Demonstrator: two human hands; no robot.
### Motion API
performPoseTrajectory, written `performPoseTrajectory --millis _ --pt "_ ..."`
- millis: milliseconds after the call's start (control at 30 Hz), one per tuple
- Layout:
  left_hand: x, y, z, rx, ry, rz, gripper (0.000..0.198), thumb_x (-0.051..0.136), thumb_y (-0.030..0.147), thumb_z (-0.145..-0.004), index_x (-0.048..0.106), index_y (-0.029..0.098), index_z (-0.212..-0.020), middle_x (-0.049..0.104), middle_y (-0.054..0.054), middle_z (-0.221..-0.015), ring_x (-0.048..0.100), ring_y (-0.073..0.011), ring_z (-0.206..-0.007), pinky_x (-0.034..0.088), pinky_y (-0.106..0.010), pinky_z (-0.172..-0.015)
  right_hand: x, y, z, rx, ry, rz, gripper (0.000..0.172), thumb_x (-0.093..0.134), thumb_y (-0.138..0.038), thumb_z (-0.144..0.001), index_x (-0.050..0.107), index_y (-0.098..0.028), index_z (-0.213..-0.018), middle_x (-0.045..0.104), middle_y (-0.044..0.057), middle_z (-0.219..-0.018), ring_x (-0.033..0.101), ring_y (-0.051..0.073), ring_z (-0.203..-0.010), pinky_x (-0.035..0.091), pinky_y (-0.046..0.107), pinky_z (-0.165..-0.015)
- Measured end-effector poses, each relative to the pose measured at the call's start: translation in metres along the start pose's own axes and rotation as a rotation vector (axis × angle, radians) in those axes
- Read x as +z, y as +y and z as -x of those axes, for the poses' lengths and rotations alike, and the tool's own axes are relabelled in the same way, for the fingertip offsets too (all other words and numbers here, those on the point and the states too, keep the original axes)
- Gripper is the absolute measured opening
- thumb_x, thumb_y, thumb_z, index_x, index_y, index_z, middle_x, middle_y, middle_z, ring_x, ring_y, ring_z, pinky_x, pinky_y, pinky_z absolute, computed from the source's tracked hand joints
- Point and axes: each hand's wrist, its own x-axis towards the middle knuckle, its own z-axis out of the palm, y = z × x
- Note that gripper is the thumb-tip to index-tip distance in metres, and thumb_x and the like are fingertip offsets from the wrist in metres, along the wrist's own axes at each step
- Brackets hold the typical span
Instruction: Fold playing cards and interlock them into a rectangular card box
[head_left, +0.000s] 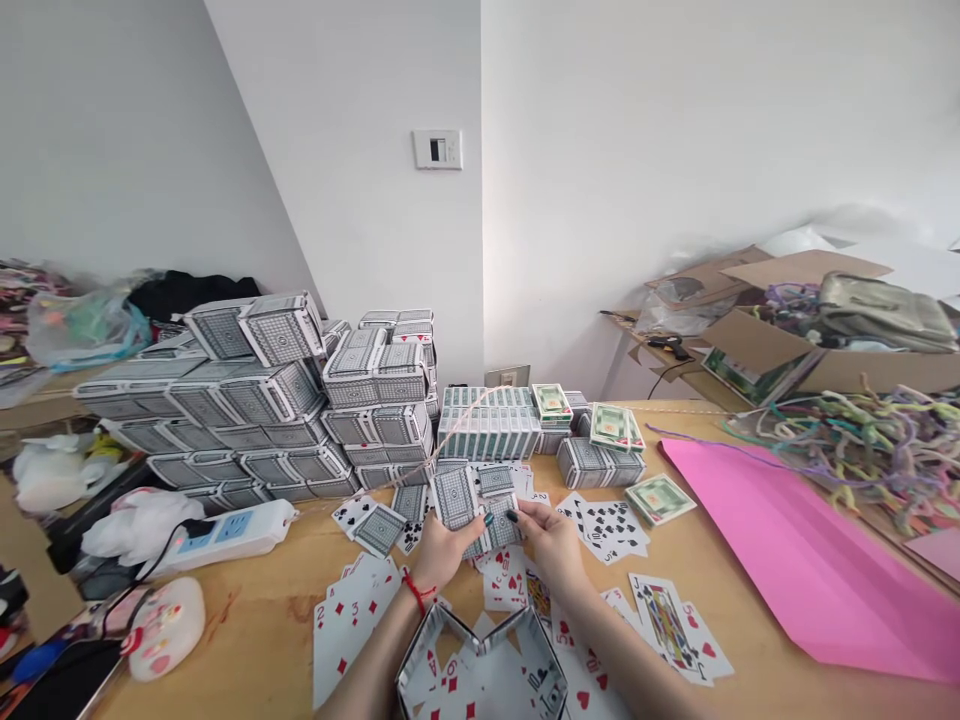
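Note:
Both my hands meet over the middle of the wooden table, holding a small fan of playing cards with grey patterned backs. My left hand, with a red string on its wrist, grips the cards from the left and below. My right hand pinches their right edge with dark-painted nails. Loose face-up cards lie spread around and under my forearms. A folded heart-shaped card structure stands between my arms at the near edge.
A tall pile of boxed card decks fills the back left, with more decks and green-backed packs behind the hands. A white power strip lies left. Pink paper, coloured pipe cleaners and cardboard boxes occupy the right.

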Motion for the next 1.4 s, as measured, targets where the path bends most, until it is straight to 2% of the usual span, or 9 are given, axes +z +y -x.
performPoseTrajectory --millis 200,433,567,667,767,933,1133,1300,1400 --pt "-0.001 0.0 0.001 -0.048 -0.003 0.045 0.021 0.068 0.022 -0.064 0.066 0.017 -0.084 0.07 -0.005 -0.089 0.062 -0.0209 -0.084 0.046 -0.031 -0.08 -0.004 0.0 -0.002 -0.032 -0.025 0.044 0.033 0.071 -0.046 -0.057 0.056 -0.018 -0.065 0.06 0.0 -0.056 0.057 0.016 -0.05 0.048 0.028 -0.048" --pt "-0.001 -0.005 -0.003 -0.198 0.022 0.2 0.024 0.071 0.026 -0.061 0.067 0.014 -0.082 0.071 -0.008 -0.081 0.064 -0.025 -0.078 0.049 -0.035 -0.073 -0.005 0.002 -0.002 -0.019 -0.144 0.13 0.037 0.057 -0.055 -0.071 0.04 -0.022 -0.07 0.048 -0.008 -0.047 0.043 0.008 -0.031 0.032 0.02 -0.032" --pt "-0.003 -0.009 -0.006 -0.175 0.065 0.304 0.031 0.068 0.029 -0.066 0.065 0.015 -0.093 0.069 -0.01 -0.097 0.06 -0.0269 -0.097 0.045 -0.036 -0.084 -0.006 -0.009 0.001 0.049 -0.258 0.115 0.035 0.053 -0.055 -0.074 0.046 -0.021 -0.08 0.048 -0.008 -0.044 0.04 0.007 -0.031 0.028 0.018 -0.033" --pt "-0.005 -0.013 -0.007 -0.163 0.06 0.358 0.034 0.063 0.031 -0.07 0.063 0.016 -0.102 0.065 -0.009 -0.106 0.056 -0.0268 -0.104 0.042 -0.036 -0.088 -0.01 -0.014 0.003 0.091 -0.324 0.097 0.033 0.055 -0.051 -0.075 0.049 -0.018 -0.071 0.043 -0.008 -0.042 0.036 0.005 -0.031 0.026 0.017 -0.033" --pt "-0.006 -0.017 -0.008 -0.168 0.047 0.431 0.036 0.061 0.032 -0.071 0.062 0.018 -0.104 0.065 -0.008 -0.106 0.056 -0.026 -0.104 0.043 -0.036 -0.088 -0.016 -0.012 0.001 0.09 -0.358 0.051 0.031 0.058 -0.047 -0.075 0.05 -0.018 -0.068 0.047 -0.006 -0.048 0.043 0.006 -0.036 0.032 0.017 -0.036" --pt "-0.006 -0.02 -0.009 -0.255 0.098 0.599 0.033 0.061 0.036 -0.07 0.062 0.02 -0.099 0.066 -0.007 -0.101 0.059 -0.0261 -0.096 0.049 -0.035 -0.076 -0.022 -0.008 -0.005 -0.03 -0.317 -0.064 0.027 0.067 -0.041 -0.068 0.054 -0.021 -0.079 0.055 -0.002 -0.067 0.053 0.011 -0.052 0.046 0.024 -0.046" --pt "-0.01 -0.008 -0.008 -0.213 -0.041 0.746 0.037 0.052 0.044 -0.076 0.062 0.014 -0.095 0.063 -0.01 -0.107 0.059 -0.0235 -0.096 0.049 -0.032 -0.077 -0.025 -0.012 -0.007 -0.136 -0.254 -0.043 0.018 0.071 -0.03 -0.064 0.057 -0.019 -0.068 0.059 0.004 -0.087 0.056 0.017 -0.075 0.048 0.03 -0.065" --pt "-0.01 -0.002 -0.004 -0.393 -0.168 0.763 0.046 0.055 0.03 -0.076 0.048 0.023 -0.121 0.066 -0.007 -0.101 0.065 -0.0199 -0.077 0.052 -0.031 -0.064 -0.025 -0.011 -0.007 -0.236 -0.166 0.107 0.018 0.066 -0.028 -0.063 0.052 -0.019 -0.058 0.058 0.007 -0.099 0.056 0.02 -0.084 0.046 0.028 -0.064" --pt "-0.008 -0.002 -0.001 -0.504 -0.197 0.68 0.054 0.062 0.017 -0.067 0.049 0.02 -0.119 0.069 -0.006 -0.087 0.066 -0.02 -0.067 0.052 -0.029 -0.057 -0.026 -0.008 -0.009 -0.302 -0.083 0.229 0.012 0.061 -0.029 -0.067 0.057 -0.021 -0.075 0.058 0.008 -0.101 0.056 0.023 -0.089 0.048 0.03 -0.067"
